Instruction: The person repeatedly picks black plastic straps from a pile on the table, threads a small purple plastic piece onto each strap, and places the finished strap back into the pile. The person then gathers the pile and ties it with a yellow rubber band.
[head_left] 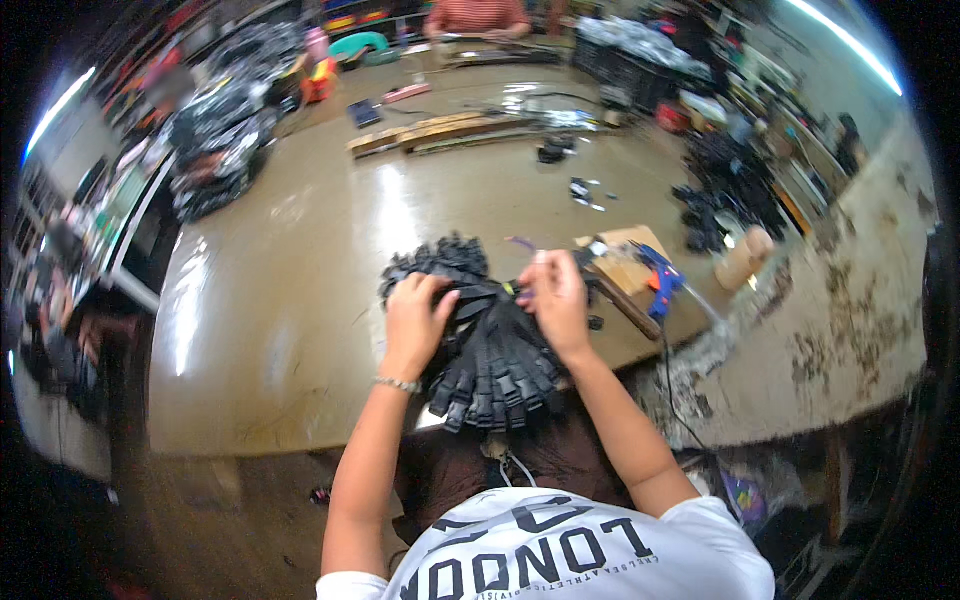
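Observation:
A thick bundle of black webbing straps with plastic side-release buckles (497, 385) lies at the table's near edge, its buckle ends fanned toward me. My left hand (415, 318) is curled over the left side of the bundle, fingers closed on the straps. Just right of the bundle, my right hand (557, 305) is raised, thumb and fingertips pinched together. A thin purplish strand (521, 242) shows by those fingertips, and a small yellow-green spot shows beside them on the straps. What exactly the pinch holds is too blurred to tell.
To the right lie a wooden-handled hammer (628, 308), a blue glue gun (662, 282) with a cord over the edge, and a cardboard piece (622, 262). Wooden bars (450, 130) lie farther back. Plastic-wrapped piles (215, 150) flank the table (270, 330). Another person (478, 18) is at the far end.

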